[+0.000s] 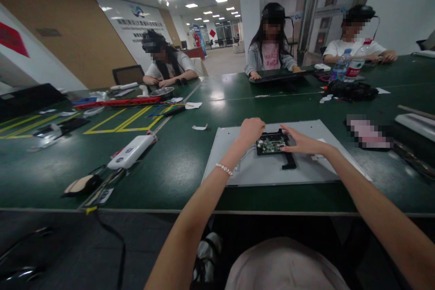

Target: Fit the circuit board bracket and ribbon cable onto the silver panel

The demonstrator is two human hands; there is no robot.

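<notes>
A flat grey panel (234,176) lies on the green table in front of me. On its middle sits a green circuit board (270,145) in a black frame, with a black bracket arm (289,161) reaching down from it. My left hand (251,129) is curled closed at the board's upper left corner; its fingertips are hidden, so what they hold cannot be made out. At the board's right end, my right hand (301,140) has its thumb and fingers spread apart, touching or very close to the frame. A pale cable (247,153) runs from the board's left side.
Left of the panel lie a white power strip (131,153) and a computer mouse (81,186). To the right is a pink phone (369,132). Two bottles (340,67) stand farther back. Three people sit across the table, one with hands on a dark panel (280,76).
</notes>
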